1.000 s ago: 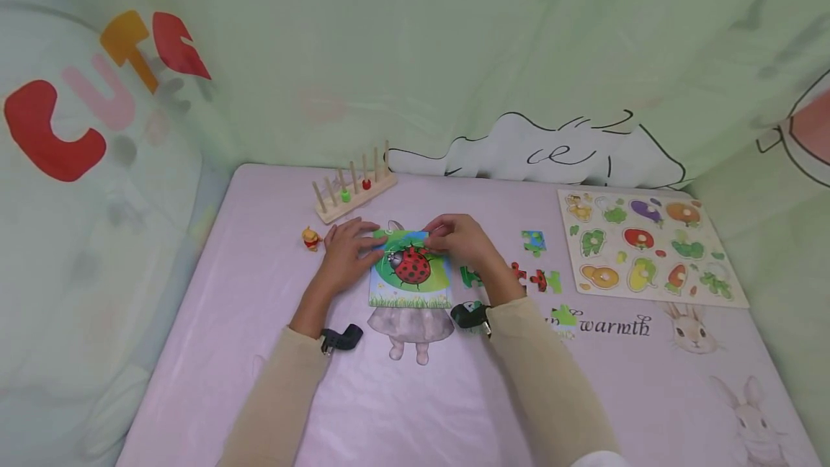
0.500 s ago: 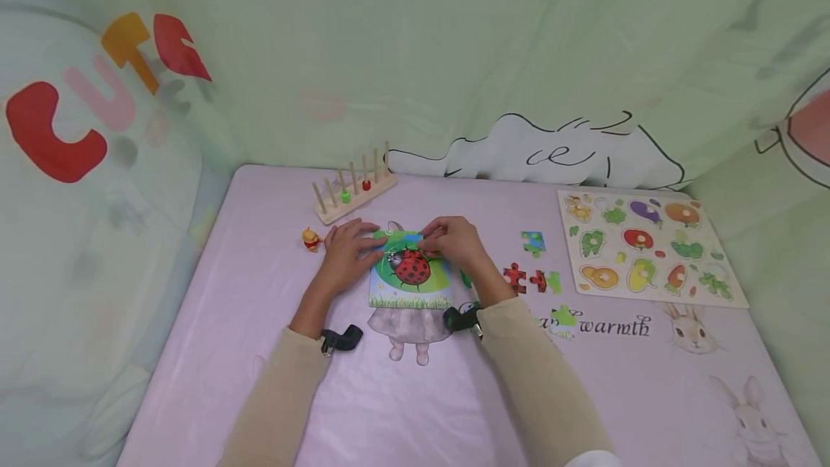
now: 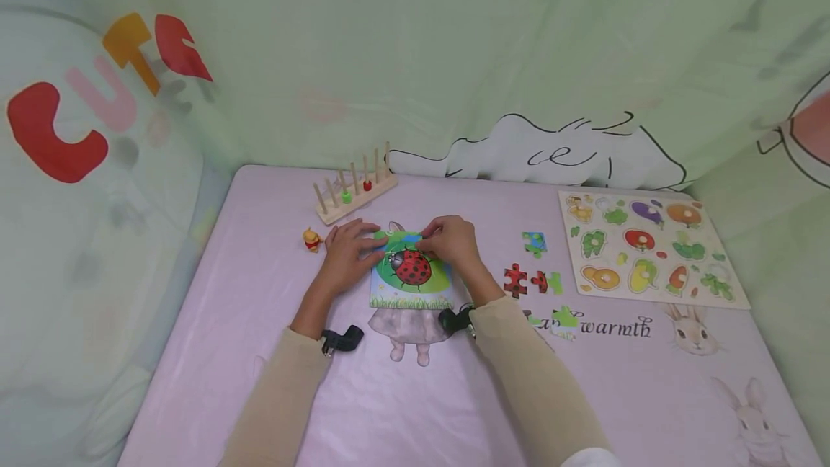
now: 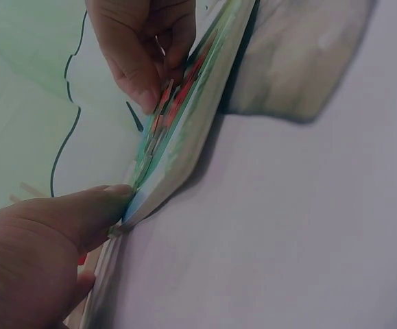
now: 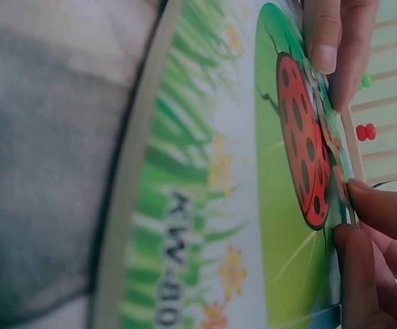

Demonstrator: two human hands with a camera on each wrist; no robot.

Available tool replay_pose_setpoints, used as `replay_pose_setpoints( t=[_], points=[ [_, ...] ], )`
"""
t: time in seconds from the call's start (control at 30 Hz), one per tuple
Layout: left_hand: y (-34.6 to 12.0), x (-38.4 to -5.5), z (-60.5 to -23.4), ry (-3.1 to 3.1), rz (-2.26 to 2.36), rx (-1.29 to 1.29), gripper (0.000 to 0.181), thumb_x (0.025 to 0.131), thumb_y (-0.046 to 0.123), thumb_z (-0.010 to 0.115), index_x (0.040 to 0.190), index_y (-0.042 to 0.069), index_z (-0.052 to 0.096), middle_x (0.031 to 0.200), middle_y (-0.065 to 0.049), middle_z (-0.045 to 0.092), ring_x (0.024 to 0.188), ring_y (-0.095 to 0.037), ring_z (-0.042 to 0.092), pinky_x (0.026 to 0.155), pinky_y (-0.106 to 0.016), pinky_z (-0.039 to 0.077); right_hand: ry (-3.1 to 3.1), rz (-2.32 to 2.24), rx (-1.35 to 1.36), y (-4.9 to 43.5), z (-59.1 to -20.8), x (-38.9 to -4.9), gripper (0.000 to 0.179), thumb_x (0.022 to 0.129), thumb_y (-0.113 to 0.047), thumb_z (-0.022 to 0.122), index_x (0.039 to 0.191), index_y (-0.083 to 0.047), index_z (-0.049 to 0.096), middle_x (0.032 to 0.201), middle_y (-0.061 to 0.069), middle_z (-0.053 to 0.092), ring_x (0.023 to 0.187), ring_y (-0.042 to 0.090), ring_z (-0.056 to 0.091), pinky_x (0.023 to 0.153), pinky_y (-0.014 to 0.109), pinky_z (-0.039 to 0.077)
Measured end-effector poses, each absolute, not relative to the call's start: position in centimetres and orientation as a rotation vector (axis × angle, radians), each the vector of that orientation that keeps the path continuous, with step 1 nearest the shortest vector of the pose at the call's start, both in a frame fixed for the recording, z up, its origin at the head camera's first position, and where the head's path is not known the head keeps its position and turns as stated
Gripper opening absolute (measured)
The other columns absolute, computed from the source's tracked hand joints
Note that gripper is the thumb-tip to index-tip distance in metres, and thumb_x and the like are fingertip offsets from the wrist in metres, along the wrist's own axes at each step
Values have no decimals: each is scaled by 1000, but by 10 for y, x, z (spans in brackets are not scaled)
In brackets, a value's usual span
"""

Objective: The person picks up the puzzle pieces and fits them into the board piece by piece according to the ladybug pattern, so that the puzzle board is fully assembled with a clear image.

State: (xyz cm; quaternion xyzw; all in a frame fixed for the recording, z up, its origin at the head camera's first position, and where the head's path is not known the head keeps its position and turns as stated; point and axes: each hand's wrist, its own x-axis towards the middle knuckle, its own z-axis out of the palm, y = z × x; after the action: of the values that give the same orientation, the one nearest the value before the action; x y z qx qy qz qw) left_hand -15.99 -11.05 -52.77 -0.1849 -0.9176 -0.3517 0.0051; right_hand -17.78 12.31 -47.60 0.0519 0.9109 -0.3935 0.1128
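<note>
A square ladybug puzzle board (image 3: 410, 294) lies in front of me, its picture showing a red ladybug on green. My left hand (image 3: 348, 256) rests at the board's left edge, fingers spread and fingertips on its upper left part. In the left wrist view the left thumb (image 4: 105, 200) presses at the board's edge. My right hand (image 3: 452, 242) is over the upper right part, its thumb and index finger pinching a small puzzle piece (image 5: 341, 184) close over the picture. Other pieces are laid along the top of the board beside the ladybug, partly covered by the fingers.
Several loose puzzle pieces (image 3: 515, 281) lie right of the board. A wooden vegetable board (image 3: 655, 247) is at the far right. Behind my left hand stands a wooden peg rack (image 3: 357, 200) with green and red beads. A small yellow bear figure (image 3: 312, 239) sits left of that hand.
My right hand has shifted slightly left over the board with the puzzle piece, and its forearm has swung left, uncovering more loose pieces. The left hand stays in place.
</note>
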Motion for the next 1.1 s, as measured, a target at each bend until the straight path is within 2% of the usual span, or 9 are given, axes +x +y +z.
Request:
replay_pose_setpoints(
  t=[0.1,0.2,0.37,0.57,0.87,1.1],
  points=[
    [-110,-160,-528,-2880,-1075,-598,29,97,27,71,125,22,75,143,-4,61,151,-34,34,119,-67,11,2733,-1078,155,122,-475,-178,20,79,-23,88,83,-8,74,69,3,70,63,15,64,59,24,45],
    [-109,-160,-528,-2913,-999,-637,28,99,28,68,126,30,74,145,-4,58,151,-35,32,118,-68,10,2769,-1020,168,121,-474,-178,23,78,-25,89,79,-9,73,72,5,70,71,21,63,59,26,45],
    [-107,-161,-527,-2985,-883,-673,29,102,31,62,129,41,70,150,-2,51,152,-35,27,118,-70,8,2772,-925,192,120,-472,-180,26,78,-31,89,81,-10,74,83,7,71,83,25,62,63,29,46],
    [-106,-160,-526,-2994,-883,-661,29,103,31,61,128,41,70,151,-1,51,153,-34,26,118,-70,7,2737,-920,176,125,-472,-182,28,79,-35,88,85,-11,76,81,6,72,79,22,65,64,28,47],
    [-105,-159,-526,-2979,-922,-643,26,102,30,62,124,39,74,151,-1,51,153,-32,26,119,-69,7,2735,-877,113,142,-473,-188,31,79,-34,89,78,-13,66,76,1,61,78,22,54,65,32,40],
    [-102,-161,-526,-2992,-976,-532,27,99,36,65,124,35,75,146,1,54,149,-30,30,118,-65,9,2708,-833,97,142,-473,-192,33,80,-37,88,77,-13,64,76,0,60,78,21,53,66,31,39]
  ],
)
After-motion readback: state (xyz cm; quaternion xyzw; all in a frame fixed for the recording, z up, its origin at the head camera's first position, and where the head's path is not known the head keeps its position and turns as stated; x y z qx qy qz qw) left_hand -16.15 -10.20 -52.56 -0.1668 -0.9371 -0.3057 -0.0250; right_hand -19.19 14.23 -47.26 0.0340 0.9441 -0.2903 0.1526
